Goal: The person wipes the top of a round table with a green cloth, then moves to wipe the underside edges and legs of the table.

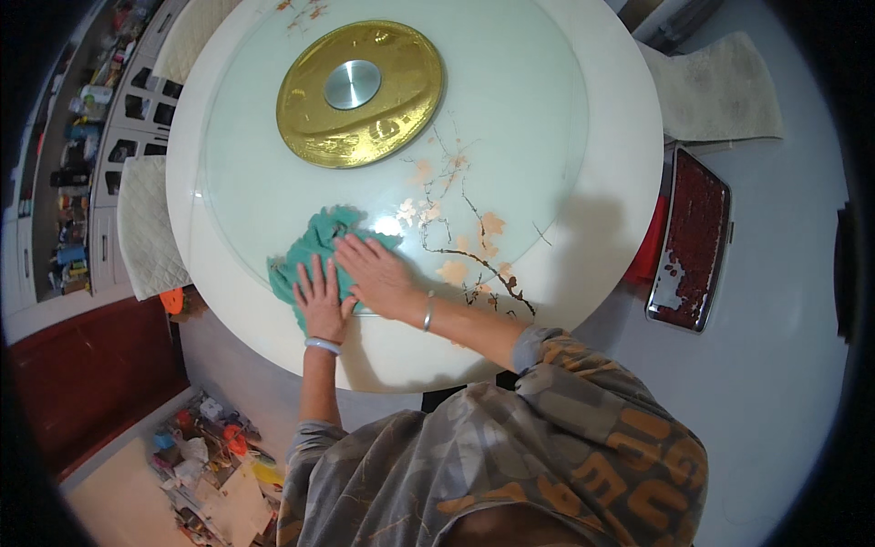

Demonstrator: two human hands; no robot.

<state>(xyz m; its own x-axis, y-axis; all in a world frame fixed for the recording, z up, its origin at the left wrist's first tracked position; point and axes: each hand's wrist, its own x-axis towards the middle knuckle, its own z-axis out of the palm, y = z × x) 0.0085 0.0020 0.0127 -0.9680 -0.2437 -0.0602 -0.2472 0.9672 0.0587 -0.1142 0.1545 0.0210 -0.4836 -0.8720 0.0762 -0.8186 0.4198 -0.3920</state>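
A crumpled green cloth (314, 239) lies on the near left part of a round white table (629, 173), partly over its pale glass top (510, 82). My left hand (321, 299) rests flat on the cloth's near side, fingers spread and pointing away from me. Beside it, my right hand (375, 276) reaches across to the left with its fingers stretched out over the cloth. Some of the cloth is hidden under both palms. Farther off on the glass sits a shiny gold disc (310, 91) with a silver round centre (353, 84).
Orange flowers on dark branches (492, 264) decorate the glass. Padded chairs stand at the left (146, 223) and far right (720, 87). A dark red, metal-rimmed panel (690, 239) is right of the table. Shelves with bottles (87, 109) line the left wall; clutter (214, 456) fills the lower left.
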